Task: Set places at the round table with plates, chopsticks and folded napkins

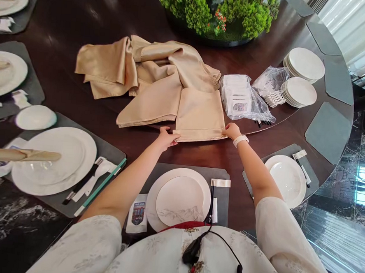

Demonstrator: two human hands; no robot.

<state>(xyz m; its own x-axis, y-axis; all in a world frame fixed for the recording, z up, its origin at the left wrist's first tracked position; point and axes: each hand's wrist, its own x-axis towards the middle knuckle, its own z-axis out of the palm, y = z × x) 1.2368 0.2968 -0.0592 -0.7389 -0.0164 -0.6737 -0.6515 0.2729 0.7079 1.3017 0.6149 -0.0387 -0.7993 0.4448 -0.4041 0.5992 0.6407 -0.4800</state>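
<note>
Pinched by left hand (166,139) and right hand (231,131): near corners of squared beige satin-like cloth (201,111), on dark glossy round table (196,157). Step, apparently: folding. Next move likely calls for even, level tension.

Heaped cloths (161,75) partly hide each other; the left edge crops 2 plates (22,71), the top a plant (193,9).

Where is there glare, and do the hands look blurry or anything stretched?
Head view: pale streaks gleam on the glossy dark-brown wooden table, bright reflections on the black marble floor; head view: bare left hand and bare right hand look fairly sharp against the folded beige satin cloth; head view: the white patterned sleeves seem stretched near the bottom corners, likely lens distortion.
</note>
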